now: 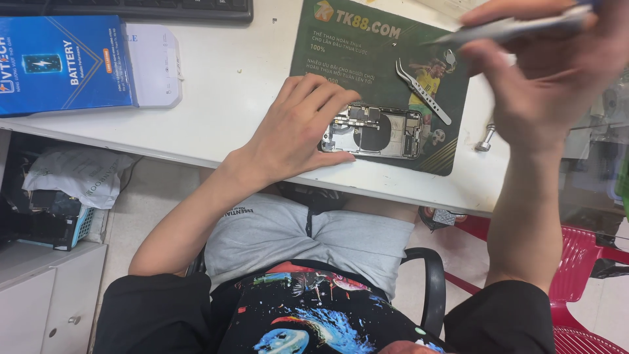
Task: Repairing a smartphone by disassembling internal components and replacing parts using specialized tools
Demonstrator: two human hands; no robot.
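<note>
An opened phone (380, 132) lies with its inner parts showing on a dark green mat (341, 59) near the front edge of a white desk (229, 85). My left hand (295, 128) rests flat over the phone's left end, fingers spread. My right hand (557, 72) is raised above the desk's right side, gripping a slim silver tool (511, 27) that points left. Curved metal tweezers (422, 90) lie on the mat just behind the phone.
A blue box (62, 62) sits at the desk's left, a keyboard (131, 8) at the back edge. A small metal piece (485, 138) stands right of the mat. Below are a white cabinet (46, 295), a black chair arm (432, 282) and a red plastic chair (576, 262).
</note>
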